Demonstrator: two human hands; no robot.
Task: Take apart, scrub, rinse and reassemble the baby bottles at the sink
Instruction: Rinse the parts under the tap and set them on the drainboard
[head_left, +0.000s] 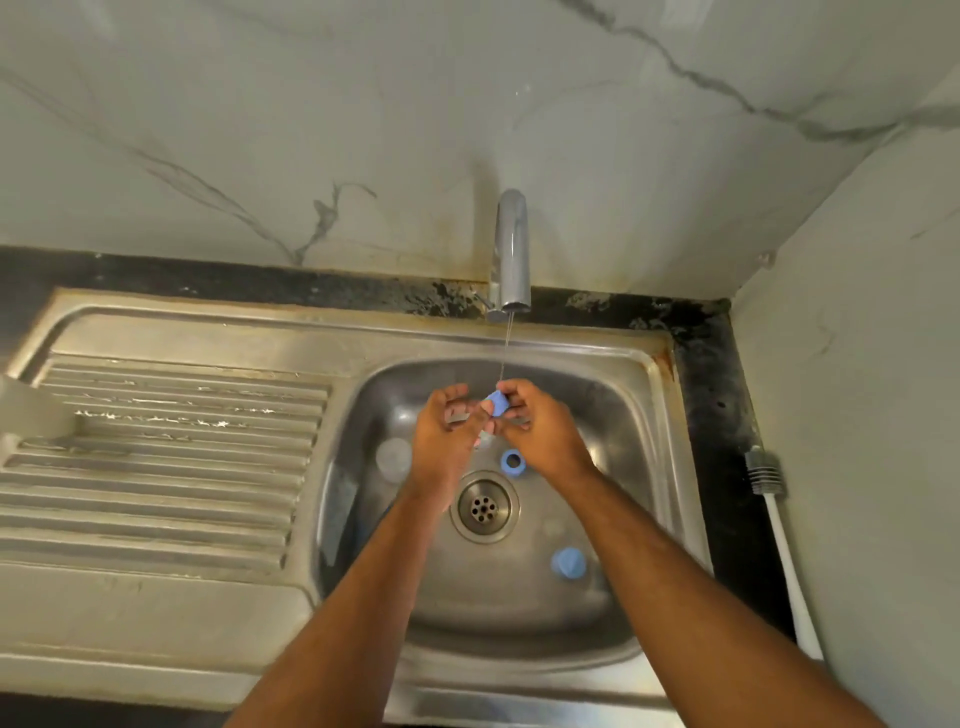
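Rinsing blue cap (496, 404) under thin stream from tap (511, 249), over back of sink (660, 395) so runoff drops into basin. Right hand (540, 431) pinching cap; left hand (447, 431) loosely curled beside it, thumb touching, likely steadying or rubbing. Blue ring (512, 460) lying just behind drain (484, 506), second blue cap (568, 562) near front right corner, probably awaiting rinse. Brush (779, 540) parked on right counter, unused

Marble-pattern wall (363, 104) behind; black counter (717, 374); pale object (31, 410) on draining board (166, 467).
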